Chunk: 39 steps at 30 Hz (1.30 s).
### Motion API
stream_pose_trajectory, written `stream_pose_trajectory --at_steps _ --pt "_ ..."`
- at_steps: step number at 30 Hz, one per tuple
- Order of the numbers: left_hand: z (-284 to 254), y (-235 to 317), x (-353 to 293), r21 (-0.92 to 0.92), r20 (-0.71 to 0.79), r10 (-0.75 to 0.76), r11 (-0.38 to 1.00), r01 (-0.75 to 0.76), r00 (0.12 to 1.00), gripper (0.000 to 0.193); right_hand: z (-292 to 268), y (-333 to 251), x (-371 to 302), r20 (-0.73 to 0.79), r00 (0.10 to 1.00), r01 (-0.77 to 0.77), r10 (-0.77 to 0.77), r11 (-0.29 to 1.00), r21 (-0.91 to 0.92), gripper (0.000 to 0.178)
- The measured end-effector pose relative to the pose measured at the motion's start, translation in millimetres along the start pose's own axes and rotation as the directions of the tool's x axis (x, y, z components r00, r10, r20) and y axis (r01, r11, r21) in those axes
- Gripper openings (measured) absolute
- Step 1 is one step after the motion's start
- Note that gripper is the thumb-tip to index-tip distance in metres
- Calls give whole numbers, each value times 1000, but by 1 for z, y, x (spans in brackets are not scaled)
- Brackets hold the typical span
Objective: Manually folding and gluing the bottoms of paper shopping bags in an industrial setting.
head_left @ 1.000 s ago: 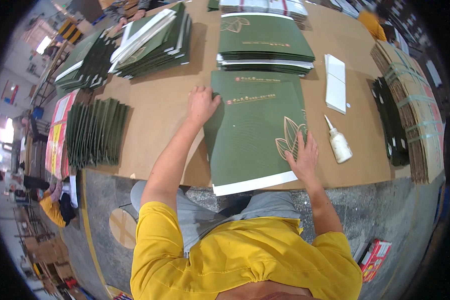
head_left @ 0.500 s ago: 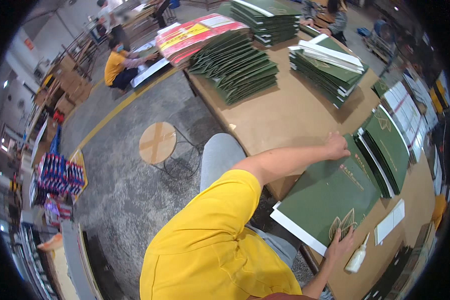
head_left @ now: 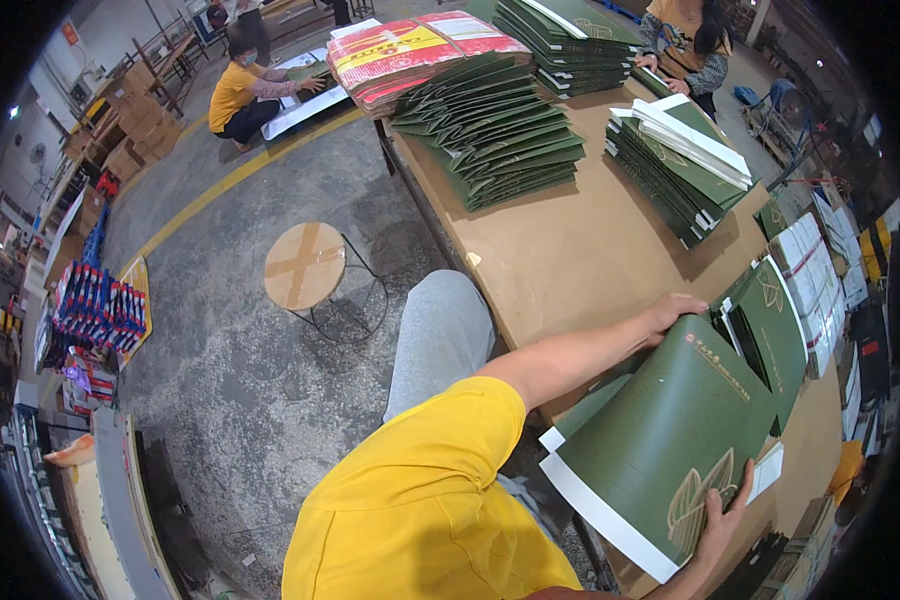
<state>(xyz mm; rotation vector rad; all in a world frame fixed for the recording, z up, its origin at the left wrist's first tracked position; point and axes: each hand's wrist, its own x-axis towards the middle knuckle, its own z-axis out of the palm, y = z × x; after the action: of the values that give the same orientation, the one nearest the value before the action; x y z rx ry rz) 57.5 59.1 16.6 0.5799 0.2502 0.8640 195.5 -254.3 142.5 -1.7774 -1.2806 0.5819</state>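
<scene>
A dark green paper bag [head_left: 660, 420], flat in shape with a white strip along its near left edge and a gold lotus outline, is bowed upward between my hands. My left hand [head_left: 673, 314] grips its far edge, fingers closed over it. At the near right edge, by the lotus print, my right hand [head_left: 722, 512] holds it with thumb and fingers on the green face. Just beyond lies a small pile of similar green bags [head_left: 778, 320] with white edges. A white card [head_left: 767, 471] shows partly past the bag's right edge.
Brown-topped table [head_left: 540, 270] carries a fanned stack of green bags [head_left: 500, 135], more bag stacks [head_left: 660, 170] and a red-yellow wrapped bundle [head_left: 420, 55]. A round stool [head_left: 305, 266] stands left. One person [head_left: 238, 95] crouches far left; another [head_left: 685, 50] works across the table.
The bag has gone from lying flat to bowed and raised. My left hand now grips its far edge, and my right hand has shifted along the near edge. The white bottle is now hidden.
</scene>
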Motion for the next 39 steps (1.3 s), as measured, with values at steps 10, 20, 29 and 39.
stream_pose_trajectory --at_steps 10,20,29,39 --pt "-80 -1 -9 84 -107 -24 996 33 994 22 93 18 3 -67 998 -53 23 861 -505 80" --pt "-92 12 -3 -204 -33 111 972 -115 993 25 100 -20 10 -52 998 0 -19 942 -336 73" --pt "-108 17 -3 43 -75 18 999 -14 997 31 127 -25 6 -122 992 -46 -19 860 -508 80" --pt "-60 84 -75 963 -246 181 157 219 952 56 133 -47 13 -81 996 -61 23 857 -511 80"
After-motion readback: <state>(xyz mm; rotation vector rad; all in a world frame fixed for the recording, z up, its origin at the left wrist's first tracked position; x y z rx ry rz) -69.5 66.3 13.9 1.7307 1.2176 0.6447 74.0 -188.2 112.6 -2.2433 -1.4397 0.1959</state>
